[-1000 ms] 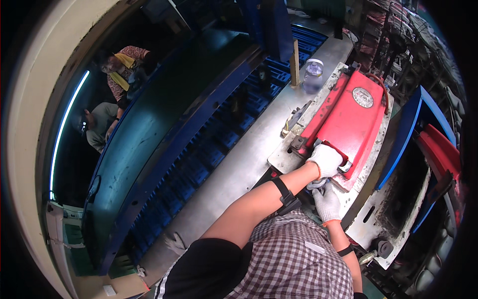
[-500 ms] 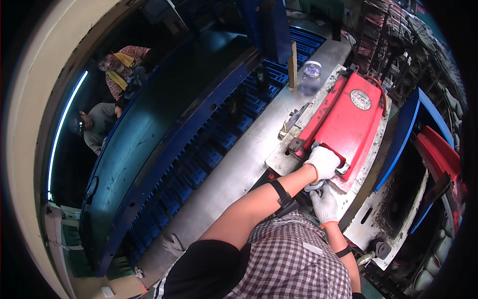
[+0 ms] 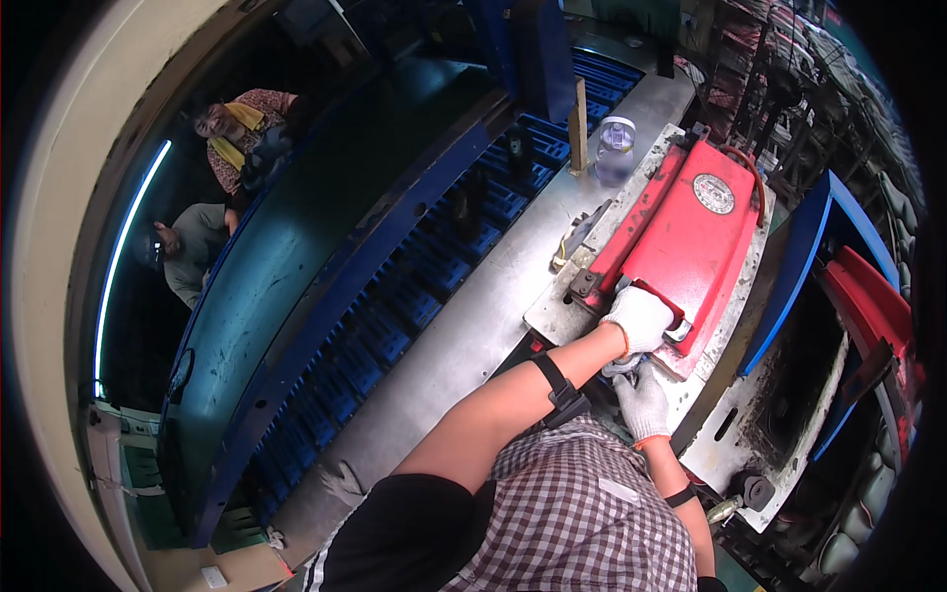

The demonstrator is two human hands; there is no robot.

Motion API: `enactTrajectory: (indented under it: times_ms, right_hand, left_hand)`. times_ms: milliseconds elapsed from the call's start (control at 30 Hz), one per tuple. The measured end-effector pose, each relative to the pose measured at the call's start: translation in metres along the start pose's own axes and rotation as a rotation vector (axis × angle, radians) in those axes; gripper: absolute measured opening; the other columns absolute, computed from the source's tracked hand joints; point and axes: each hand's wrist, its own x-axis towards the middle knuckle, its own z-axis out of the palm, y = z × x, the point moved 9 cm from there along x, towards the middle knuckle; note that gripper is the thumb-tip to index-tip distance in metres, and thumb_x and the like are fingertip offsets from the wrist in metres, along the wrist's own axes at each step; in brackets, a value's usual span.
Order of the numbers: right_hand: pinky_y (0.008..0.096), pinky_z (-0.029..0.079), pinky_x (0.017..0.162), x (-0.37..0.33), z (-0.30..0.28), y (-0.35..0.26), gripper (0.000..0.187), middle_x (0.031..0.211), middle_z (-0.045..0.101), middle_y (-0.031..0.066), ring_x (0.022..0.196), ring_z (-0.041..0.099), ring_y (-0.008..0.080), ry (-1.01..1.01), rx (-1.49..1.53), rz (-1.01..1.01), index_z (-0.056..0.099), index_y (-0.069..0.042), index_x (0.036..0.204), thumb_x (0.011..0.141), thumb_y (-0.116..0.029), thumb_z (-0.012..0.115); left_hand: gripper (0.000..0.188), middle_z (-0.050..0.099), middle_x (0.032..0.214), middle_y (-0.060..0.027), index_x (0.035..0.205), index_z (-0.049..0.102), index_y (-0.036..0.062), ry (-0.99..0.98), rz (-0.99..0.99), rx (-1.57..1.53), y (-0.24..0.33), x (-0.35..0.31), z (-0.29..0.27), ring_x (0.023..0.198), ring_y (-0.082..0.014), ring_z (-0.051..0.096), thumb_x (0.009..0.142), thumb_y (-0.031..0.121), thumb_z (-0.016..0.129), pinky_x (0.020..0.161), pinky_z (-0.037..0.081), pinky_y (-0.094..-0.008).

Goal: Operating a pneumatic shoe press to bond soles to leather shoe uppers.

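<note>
Both of my hands wear white knitted gloves and work at the near end of a red machine cover (image 3: 681,252) with a round pale label. My left hand (image 3: 641,318) is curled at the cover's front edge, beside a small shiny metal part (image 3: 679,332). Its fingertips are hidden behind the hand. Just below it, my right hand (image 3: 643,407) has its fingers bent in towards a grey-blue piece (image 3: 621,366) under my left wrist. That piece is mostly covered, so its kind does not show.
A clear plastic jar (image 3: 616,153) stands beside the machine on the metal bench (image 3: 464,321). A loose glove (image 3: 342,483) lies nearer me. Blue slatted racking (image 3: 395,335) runs along the left. An opened blue-and-red housing (image 3: 789,286) is on the right. Two people sit beyond a dark worktop (image 3: 296,227).
</note>
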Motion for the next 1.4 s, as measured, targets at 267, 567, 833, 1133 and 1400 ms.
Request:
enactTrajectory:
  times_ms: [267, 567, 833, 1133, 1400]
  right_hand:
    - [0.0504, 0.055, 0.086, 0.0016, 0.0024, 0.0034, 0.041, 0.101, 0.074, 0.0236, 0.097, 0.072, 0.0435, -0.01, 0.04, -0.013, 0.062, -0.006, 0.12, 0.093, -0.035, 0.073]
    - [0.05, 0.055, 0.087, 0.0029, 0.0054, 0.0067, 0.043, 0.104, 0.075, 0.0236, 0.1, 0.072, 0.0432, 0.007, 0.098, -0.042, 0.061, -0.006, 0.122, 0.093, -0.035, 0.073]
    - [0.0505, 0.055, 0.087, 0.0023, 0.0043, 0.0053, 0.043, 0.104, 0.074, 0.0243, 0.099, 0.072, 0.0442, -0.01, 0.069, -0.029, 0.061, -0.006, 0.122, 0.093, -0.035, 0.073]
    - [0.049, 0.054, 0.09, 0.0022, 0.0057, 0.0075, 0.045, 0.109, 0.075, 0.0236, 0.103, 0.071, 0.0436, -0.028, 0.077, -0.015, 0.06, -0.005, 0.127, 0.094, -0.032, 0.071]
    - [0.0505, 0.055, 0.086, 0.0021, 0.0037, 0.0029, 0.042, 0.103, 0.074, 0.0246, 0.099, 0.072, 0.0441, -0.001, 0.091, -0.039, 0.061, -0.005, 0.121, 0.093, -0.034, 0.073]
  left_hand:
    - [0.019, 0.076, 0.078, -0.0163, 0.081, 0.081, 0.0118, -0.004, 0.005, -0.011, 0.0006, -0.0002, -0.0003, 0.075, -0.0335, 0.077, 0.078, 0.026, 0.069, 0.066, 0.059, -0.0477]
    - [0.018, 0.076, 0.077, -0.0159, 0.08, 0.08, 0.0114, 0.008, 0.009, -0.011, -0.0001, 0.0004, 0.0029, 0.074, -0.0333, 0.076, 0.077, 0.025, 0.069, 0.065, 0.058, -0.0476]
    - [0.018, 0.076, 0.077, -0.0156, 0.081, 0.081, 0.012, -0.002, 0.001, -0.01, 0.0003, -0.0001, 0.0017, 0.075, -0.033, 0.077, 0.077, 0.025, 0.069, 0.066, 0.058, -0.0473]
    - [0.018, 0.076, 0.078, -0.0156, 0.08, 0.081, 0.0114, 0.001, 0.002, -0.007, 0.0014, -0.0005, -0.001, 0.075, -0.0329, 0.077, 0.077, 0.026, 0.07, 0.066, 0.058, -0.0472]
    - [0.018, 0.075, 0.076, -0.0161, 0.079, 0.08, 0.0108, 0.019, -0.001, -0.014, 0.0005, -0.0013, -0.0007, 0.074, -0.0329, 0.076, 0.077, 0.025, 0.069, 0.065, 0.057, -0.0472]
